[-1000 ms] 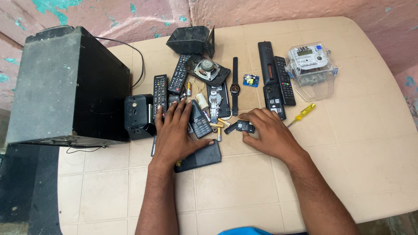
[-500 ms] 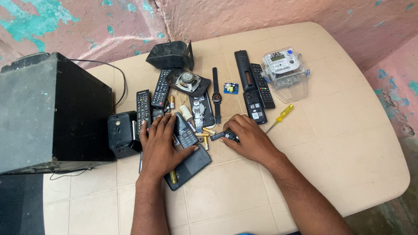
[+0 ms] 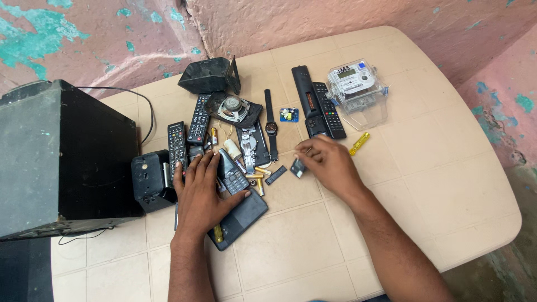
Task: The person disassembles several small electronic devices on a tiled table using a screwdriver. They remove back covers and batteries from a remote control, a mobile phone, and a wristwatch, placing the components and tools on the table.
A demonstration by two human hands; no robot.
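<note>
Two hands are working over a scatter of electronics on the table (image 3: 447, 168). Leftmost, the left hand (image 3: 202, 197) is lying flat, fingers spread, on a dark phone (image 3: 241, 219). Further right, the right hand (image 3: 331, 163) is pinching a small dark part (image 3: 298, 167). It looks like sorting; placing it needs a gentle release.

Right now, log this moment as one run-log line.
left hand: flat on dark tablet, by keypad phone | right hand: pinching small dark part | surface: beige table
</note>
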